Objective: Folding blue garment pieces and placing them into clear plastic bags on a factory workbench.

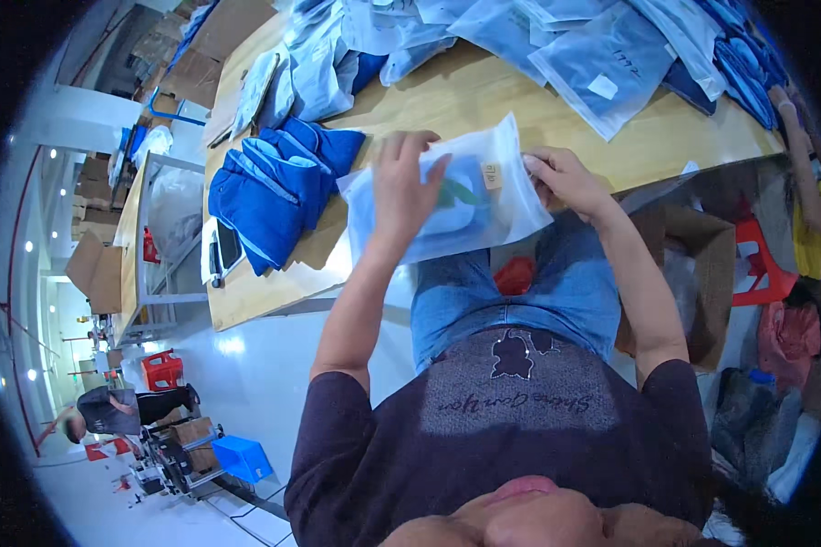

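A frosted plastic bag (pixel 522 211) lies at the near edge of the wooden table, partly over my lap. Something blue shows through it, with a green patch, a white area and a small tan label. My left hand (pixel 405 187) rests across the bag's left part, thumb spread away from the fingers. At the bag's right end, my right hand (pixel 561 180) pinches the edge between thumb and fingers. Left of the bag is a folded blue garment (pixel 278 187).
Bagged garments (pixel 602 64) cover the table's (pixel 429 105) far side. A dark phone-like object (pixel 227 244) lies by its left edge. Right of my legs stands an open cardboard box (pixel 713 273) near a red stool (pixel 762 264). Another person's arm (pixel 801 164) shows at far right.
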Demonstrator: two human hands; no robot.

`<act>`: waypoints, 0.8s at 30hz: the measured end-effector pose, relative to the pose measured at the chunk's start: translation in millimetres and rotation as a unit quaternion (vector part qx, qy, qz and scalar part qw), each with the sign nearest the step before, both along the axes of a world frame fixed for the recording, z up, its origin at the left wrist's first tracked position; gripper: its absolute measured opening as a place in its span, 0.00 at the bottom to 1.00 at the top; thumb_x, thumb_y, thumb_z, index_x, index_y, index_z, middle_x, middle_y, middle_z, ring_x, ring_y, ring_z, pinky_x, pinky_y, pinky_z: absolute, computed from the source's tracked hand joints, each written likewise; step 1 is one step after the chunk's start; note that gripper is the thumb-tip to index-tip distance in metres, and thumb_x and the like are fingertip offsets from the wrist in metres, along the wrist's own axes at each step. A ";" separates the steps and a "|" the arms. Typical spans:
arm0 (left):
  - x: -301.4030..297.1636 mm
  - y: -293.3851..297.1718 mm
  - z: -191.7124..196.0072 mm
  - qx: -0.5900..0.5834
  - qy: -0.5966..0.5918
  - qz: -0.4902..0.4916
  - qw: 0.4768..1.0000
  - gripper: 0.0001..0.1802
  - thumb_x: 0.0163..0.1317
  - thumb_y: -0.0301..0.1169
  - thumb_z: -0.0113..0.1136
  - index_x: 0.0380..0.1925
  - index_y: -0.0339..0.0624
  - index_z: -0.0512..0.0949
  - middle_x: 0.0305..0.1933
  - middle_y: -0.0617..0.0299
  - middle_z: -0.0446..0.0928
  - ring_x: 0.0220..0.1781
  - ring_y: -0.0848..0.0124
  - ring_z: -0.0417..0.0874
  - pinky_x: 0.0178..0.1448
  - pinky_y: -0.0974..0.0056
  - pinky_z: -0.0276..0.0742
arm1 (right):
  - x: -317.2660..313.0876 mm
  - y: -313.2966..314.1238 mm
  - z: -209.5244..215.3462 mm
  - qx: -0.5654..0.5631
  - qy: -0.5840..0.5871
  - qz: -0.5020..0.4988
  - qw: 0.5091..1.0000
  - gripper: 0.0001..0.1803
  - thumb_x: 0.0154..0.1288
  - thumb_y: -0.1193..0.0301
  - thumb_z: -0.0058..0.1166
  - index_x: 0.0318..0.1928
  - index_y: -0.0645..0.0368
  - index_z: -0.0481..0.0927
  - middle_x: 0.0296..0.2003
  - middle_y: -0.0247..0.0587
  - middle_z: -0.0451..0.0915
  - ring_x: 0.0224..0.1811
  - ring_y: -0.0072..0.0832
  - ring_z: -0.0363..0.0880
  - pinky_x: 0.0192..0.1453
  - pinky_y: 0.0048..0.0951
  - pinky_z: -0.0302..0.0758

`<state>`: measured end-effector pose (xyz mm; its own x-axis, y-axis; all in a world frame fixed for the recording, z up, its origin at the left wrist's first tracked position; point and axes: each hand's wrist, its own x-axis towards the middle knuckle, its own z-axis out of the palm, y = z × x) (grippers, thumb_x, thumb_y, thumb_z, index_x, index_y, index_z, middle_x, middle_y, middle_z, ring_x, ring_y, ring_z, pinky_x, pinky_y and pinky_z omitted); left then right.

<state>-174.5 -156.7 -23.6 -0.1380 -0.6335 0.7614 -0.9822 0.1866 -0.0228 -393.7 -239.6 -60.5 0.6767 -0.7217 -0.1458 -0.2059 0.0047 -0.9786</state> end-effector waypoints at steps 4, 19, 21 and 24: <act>-44.1 -3.0 -0.8 0.390 0.346 -0.028 0.853 0.10 0.61 0.32 0.56 0.27 0.36 0.73 0.19 0.60 0.72 0.20 0.72 0.70 0.26 0.69 0.67 | 3.9 13.1 -2.2 -0.055 0.005 -0.017 0.998 0.12 0.65 0.72 0.47 0.45 0.66 0.76 0.28 0.39 0.77 0.22 0.22 0.70 0.25 0.19 0.66; -35.8 -4.0 -39.0 0.371 0.628 -0.179 0.660 0.05 0.60 0.24 0.53 0.26 0.37 0.72 0.23 0.64 0.72 0.25 0.78 0.70 0.31 0.77 0.66 | 15.5 20.3 1.3 -0.002 0.016 -0.006 1.000 0.11 0.61 0.71 0.51 0.40 0.66 0.77 0.25 0.41 0.77 0.22 0.23 0.72 0.23 0.20 0.70; -34.3 -3.3 -39.7 0.363 0.666 -0.203 0.620 0.04 0.60 0.23 0.53 0.26 0.38 0.72 0.23 0.65 0.72 0.25 0.79 0.70 0.31 0.77 0.67 | 17.2 22.2 4.4 -0.032 0.010 0.012 0.999 0.11 0.61 0.70 0.51 0.38 0.66 0.78 0.23 0.40 0.77 0.21 0.23 0.71 0.23 0.20 0.70; -34.0 -1.5 -40.3 0.356 0.681 -0.220 0.601 0.04 0.60 0.22 0.53 0.26 0.38 0.72 0.22 0.65 0.71 0.25 0.78 0.70 0.31 0.77 0.66 | 15.4 21.3 0.7 -0.040 0.001 0.015 0.999 0.10 0.60 0.70 0.52 0.37 0.66 0.78 0.22 0.39 0.76 0.20 0.22 0.71 0.22 0.20 0.69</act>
